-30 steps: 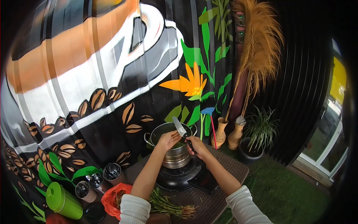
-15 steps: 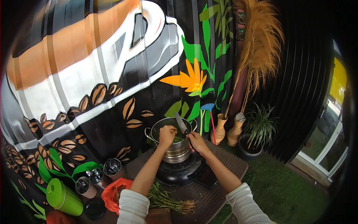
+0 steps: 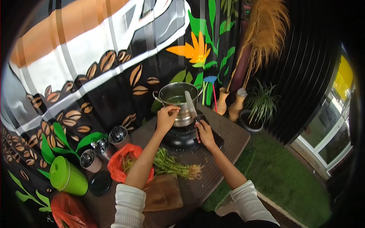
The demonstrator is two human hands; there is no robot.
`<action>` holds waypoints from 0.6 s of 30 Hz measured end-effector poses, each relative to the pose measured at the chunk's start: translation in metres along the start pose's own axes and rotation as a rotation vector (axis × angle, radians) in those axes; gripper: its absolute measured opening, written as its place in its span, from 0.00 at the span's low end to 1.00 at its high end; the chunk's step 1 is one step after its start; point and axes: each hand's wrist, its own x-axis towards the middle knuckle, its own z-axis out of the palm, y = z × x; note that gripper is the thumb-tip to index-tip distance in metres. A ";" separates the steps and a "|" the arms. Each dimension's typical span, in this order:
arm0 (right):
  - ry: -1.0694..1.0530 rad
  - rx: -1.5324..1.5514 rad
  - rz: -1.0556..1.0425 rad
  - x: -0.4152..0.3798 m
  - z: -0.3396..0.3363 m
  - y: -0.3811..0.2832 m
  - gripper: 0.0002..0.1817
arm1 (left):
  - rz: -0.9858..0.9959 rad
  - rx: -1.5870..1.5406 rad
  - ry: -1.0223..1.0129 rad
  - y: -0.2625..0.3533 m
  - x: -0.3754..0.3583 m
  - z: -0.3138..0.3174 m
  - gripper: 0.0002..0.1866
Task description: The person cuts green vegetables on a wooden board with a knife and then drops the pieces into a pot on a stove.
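A steel pot (image 3: 182, 117) with greens inside stands on a black burner (image 3: 178, 140). My right hand (image 3: 205, 133) is wrapped round the handle of a knife (image 3: 191, 104), whose blade points up in front of the pot's right side. In front of the pot's left side, my left hand (image 3: 167, 118) is closed, fingertips pinched; anything between them is too small to name. Nearer me, a bunch of leafy stems (image 3: 176, 165) with roots lies beside a wooden board (image 3: 163, 193) and an open red bag (image 3: 118, 167) holding more stems.
Left on the brown table (image 3: 216, 167) are a green lidded canister (image 3: 68, 176), cups of cutlery (image 3: 91, 161), a black round item (image 3: 100, 183) and another red bag (image 3: 70, 211). Beyond the table's right edge stand vases (image 3: 236, 104) and a potted plant (image 3: 260, 104).
The view has tipped downward, showing the board. Both hands have drawn back from over the pot toward me, the knife still in my right hand.
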 end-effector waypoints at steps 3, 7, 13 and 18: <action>0.064 -0.001 0.065 -0.058 0.013 0.004 0.16 | -0.012 -0.149 -0.010 0.000 -0.051 -0.005 0.07; 0.159 -0.054 0.172 -0.133 0.028 0.028 0.16 | -0.123 -0.232 -0.205 -0.008 -0.136 -0.013 0.07; 0.153 -0.019 0.381 -0.246 0.070 0.051 0.16 | -0.277 -0.400 -0.243 -0.065 -0.268 -0.019 0.09; 0.097 -0.081 0.498 -0.322 0.100 0.067 0.16 | -0.478 -0.252 -0.229 -0.080 -0.356 -0.041 0.12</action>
